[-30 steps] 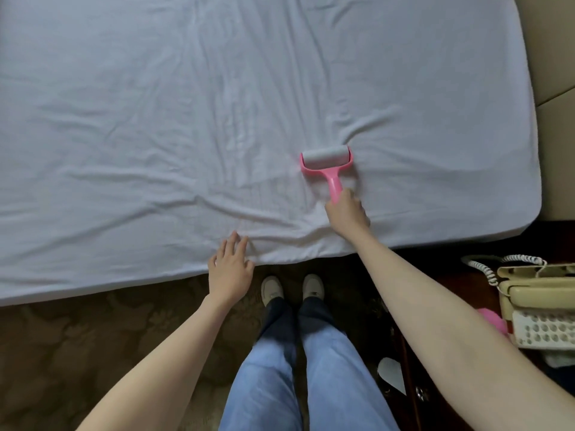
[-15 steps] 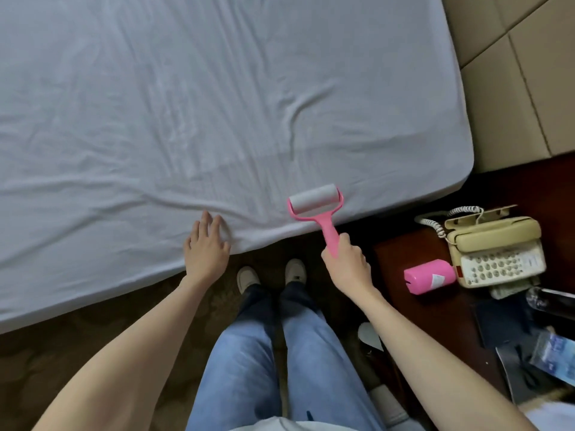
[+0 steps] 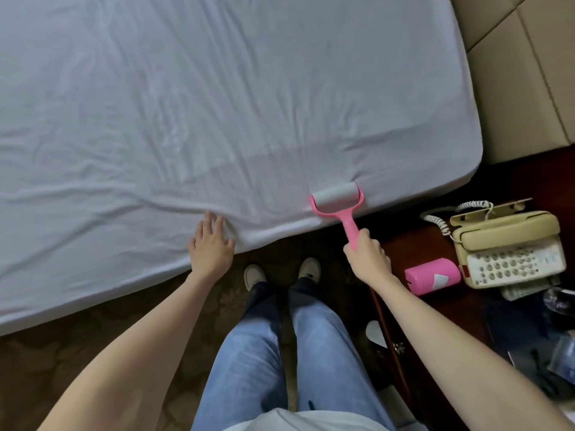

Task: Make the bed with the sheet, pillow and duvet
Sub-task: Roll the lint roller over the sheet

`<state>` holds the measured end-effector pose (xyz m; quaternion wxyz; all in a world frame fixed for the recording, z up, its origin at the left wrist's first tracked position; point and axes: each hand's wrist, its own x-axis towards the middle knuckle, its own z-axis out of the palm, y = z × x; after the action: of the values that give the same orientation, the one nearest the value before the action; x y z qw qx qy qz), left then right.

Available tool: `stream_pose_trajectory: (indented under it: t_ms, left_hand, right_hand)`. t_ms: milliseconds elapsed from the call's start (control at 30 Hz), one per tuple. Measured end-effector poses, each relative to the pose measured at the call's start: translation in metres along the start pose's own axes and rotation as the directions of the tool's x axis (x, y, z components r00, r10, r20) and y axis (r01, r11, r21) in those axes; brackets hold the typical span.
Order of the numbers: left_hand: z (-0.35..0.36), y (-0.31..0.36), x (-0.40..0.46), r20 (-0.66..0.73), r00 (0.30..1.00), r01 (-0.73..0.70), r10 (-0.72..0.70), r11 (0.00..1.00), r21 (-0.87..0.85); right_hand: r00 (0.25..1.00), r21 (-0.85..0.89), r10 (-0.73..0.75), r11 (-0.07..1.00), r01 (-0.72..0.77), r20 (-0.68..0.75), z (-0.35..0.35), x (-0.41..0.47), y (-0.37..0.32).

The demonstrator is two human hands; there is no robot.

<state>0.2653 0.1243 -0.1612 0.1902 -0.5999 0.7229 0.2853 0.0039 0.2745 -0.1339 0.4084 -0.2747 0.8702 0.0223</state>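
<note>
The sheet (image 3: 217,98) covers the mattress, wrinkled along the near edge. Beside the bed's near right corner, a nightstand (image 3: 413,244) carries a beige telephone (image 3: 507,247) and a pink cylinder (image 3: 432,276). My lint roller (image 3: 337,199) lies at that edge — handle toward me. My right hand (image 3: 367,255) grips the handle; my left hand (image 3: 211,244) presses flat, fingers straight, on the sheet.

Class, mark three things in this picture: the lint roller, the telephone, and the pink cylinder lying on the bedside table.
lint roller (image 3: 337,195), head view, on the grey roll.
telephone (image 3: 504,234), head view, on the beige handset.
pink cylinder (image 3: 431,276), head view, on its pink side.
</note>
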Motion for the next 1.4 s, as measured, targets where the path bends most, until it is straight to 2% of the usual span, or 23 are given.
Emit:
stream_pose_trajectory:
  t_ms: [100, 167, 267, 367, 467, 633, 867, 1133, 1400]
  left_hand:
    - [0.000, 0.016, -0.001, -0.005, 1.000, 0.019, -0.019, 0.999, -0.029]
    - [0.001, 0.027, -0.001, -0.017, 1.000, 0.011, -0.011, 0.999, -0.036]
    - [0.000, 0.039, -0.001, -0.028, 1.000, 0.002, -0.003, 1.000, -0.031]
    - [-0.002, 0.048, -0.004, -0.031, 0.999, 0.019, -0.020, 0.999, -0.033]
    - [-0.007, 0.054, -0.005, -0.037, 0.998, 0.046, -0.047, 0.998, -0.043]
    - [-0.018, 0.054, 0.007, -0.084, 0.995, 0.060, -0.062, 0.998, -0.030]
    - [-0.040, 0.047, 0.047, -0.154, 0.985, 0.071, -0.083, 0.994, -0.087]
    - [-0.093, 0.040, 0.128, -0.184, 0.979, 0.064, -0.090, 0.988, -0.141]
    - [-0.144, 0.035, 0.219, -0.202, 0.979, 0.005, -0.027, 0.994, -0.107]
  right_hand:
    - [0.999, -0.060, -0.010, 0.998, 0.012, 0.042, 0.002, -0.016, 0.027]
    - [0.999, -0.056, -0.034, 0.998, 0.035, 0.021, -0.001, -0.019, 0.036]
    - [0.998, 0.068, -0.063, 0.996, 0.062, 0.016, -0.004, -0.012, 0.039]
    - [0.998, 0.261, -0.039, 0.965, 0.024, 0.053, -0.007, 0.001, 0.030]
    - [0.998, 0.253, -0.046, 0.967, 0.034, 0.042, -0.013, 0.015, 0.012]
    - [0.997, 0.239, -0.076, 0.968, 0.070, 0.016, -0.025, 0.044, -0.029]
    - [0.998, 0.336, -0.045, 0.940, 0.055, -0.038, -0.043, 0.090, -0.095]
    - [0.998, 0.409, 0.007, 0.912, 0.018, -0.060, -0.079, 0.153, -0.190]
    - [0.999, 0.452, 0.010, 0.892, 0.012, -0.046, -0.140, 0.228, -0.294]
